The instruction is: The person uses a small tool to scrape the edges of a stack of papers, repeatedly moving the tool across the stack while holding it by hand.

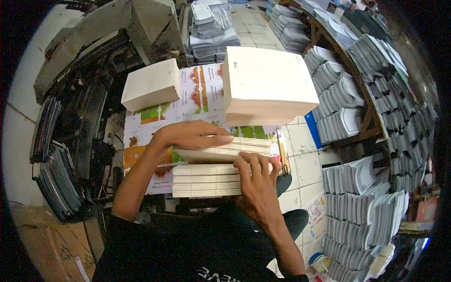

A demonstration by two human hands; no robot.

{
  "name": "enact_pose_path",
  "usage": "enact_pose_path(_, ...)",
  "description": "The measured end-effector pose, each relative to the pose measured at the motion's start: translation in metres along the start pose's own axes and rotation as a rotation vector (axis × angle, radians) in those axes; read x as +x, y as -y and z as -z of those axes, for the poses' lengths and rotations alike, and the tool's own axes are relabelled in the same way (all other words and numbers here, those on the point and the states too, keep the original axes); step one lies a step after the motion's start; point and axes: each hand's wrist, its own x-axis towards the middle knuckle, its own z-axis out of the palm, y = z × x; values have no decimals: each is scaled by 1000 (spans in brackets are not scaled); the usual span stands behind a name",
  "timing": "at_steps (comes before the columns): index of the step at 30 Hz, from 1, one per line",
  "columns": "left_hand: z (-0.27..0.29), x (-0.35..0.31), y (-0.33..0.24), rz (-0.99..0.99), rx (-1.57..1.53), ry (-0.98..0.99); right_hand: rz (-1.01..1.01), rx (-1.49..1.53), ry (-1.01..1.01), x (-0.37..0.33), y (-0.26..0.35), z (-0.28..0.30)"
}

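A sewn book block [253,145] of cream paper, its folded sections showing on the upper side, is between my two hands. My left hand [190,137] lies over its left end, the fingers along the far side and the thumb on top. My right hand [258,175] has its curled fingertips against the near right edge of the block. Just nearer to me, a short stack of similar cream book blocks [206,181] lies with its stitched spines toward me. The right hand covers the right end of that stack.
On the printed table cover [188,113] stand a tall cream paper stack [270,77] and a smaller one [151,84]. A dark machine [94,113] is close on the left. Right of the tiled floor [303,171], many grey-white paper bundles [350,188] fill a shelf and piles.
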Motion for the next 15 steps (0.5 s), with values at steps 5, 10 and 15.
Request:
enact_pose_path(5,-2,0,-9,43,89,-45,3,-96,-65,1,-2,-8)
enact_pose_path(10,-4,2,-1,4,102,-71,21,-87,-158,-13,-3,-27)
enact_pose_path(15,-2,11,10,80,96,-123,40,-137,-221,-31,0,-32)
